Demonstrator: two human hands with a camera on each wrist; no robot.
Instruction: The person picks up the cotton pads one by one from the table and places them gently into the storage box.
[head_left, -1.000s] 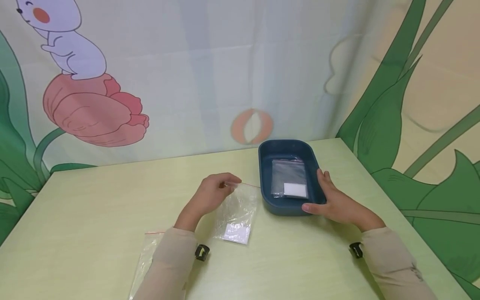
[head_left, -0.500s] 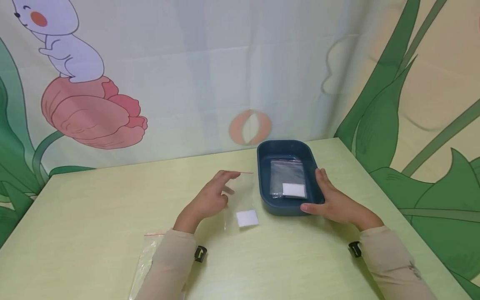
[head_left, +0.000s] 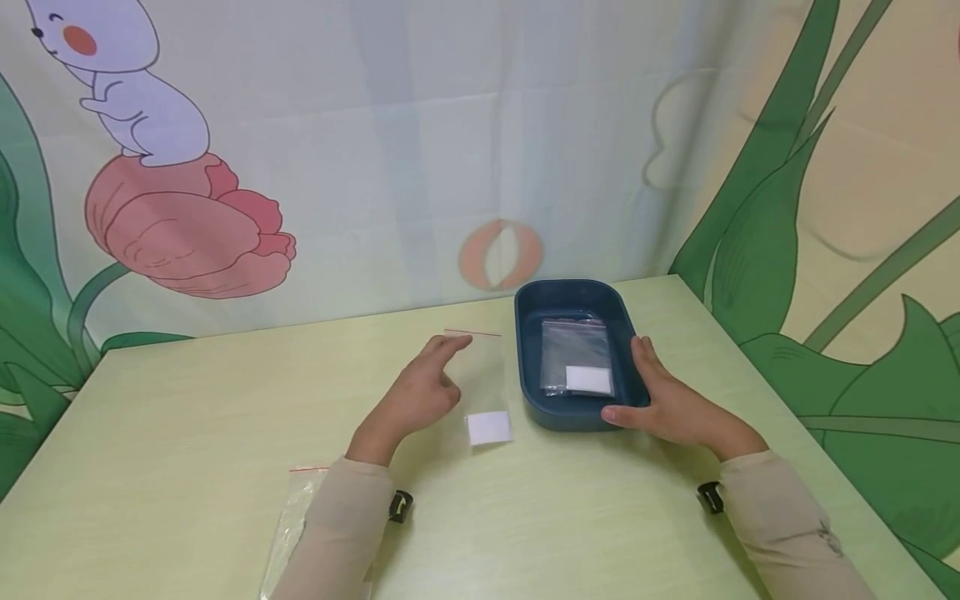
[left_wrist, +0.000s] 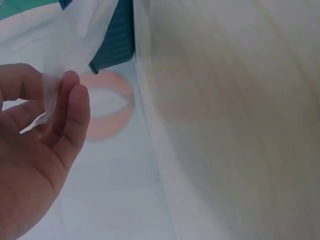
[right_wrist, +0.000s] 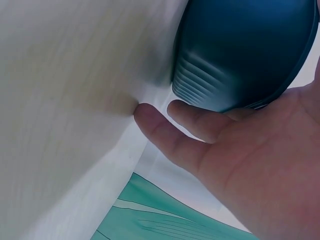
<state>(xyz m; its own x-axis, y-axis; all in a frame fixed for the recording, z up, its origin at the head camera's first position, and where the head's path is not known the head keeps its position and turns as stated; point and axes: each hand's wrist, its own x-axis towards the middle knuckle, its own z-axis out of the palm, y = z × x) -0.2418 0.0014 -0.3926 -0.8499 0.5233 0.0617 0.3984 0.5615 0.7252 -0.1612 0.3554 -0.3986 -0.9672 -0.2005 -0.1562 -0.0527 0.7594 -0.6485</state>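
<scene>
The left hand (head_left: 416, 393) held a clear bag (head_left: 480, 379) up above the table (head_left: 187, 417), pinching its top edge between thumb and fingertips (left_wrist: 70, 107); the other fingers were stretched forward. The bag hung down and to the right of that pinch, with a red strip along its top and a small white square (head_left: 489, 428) at its lower end, just left of the tray (head_left: 525, 367).

The right hand (head_left: 667, 404) gripped the near right corner of the dark blue tray, thumb along the front wall and fingers laid along the right rim. Inside the tray, just left of those fingers, lay a second bag (head_left: 576, 354) with its own white square.

A third bag (head_left: 296, 517) lay flat on the table beside the left forearm, well behind the pinch.
</scene>
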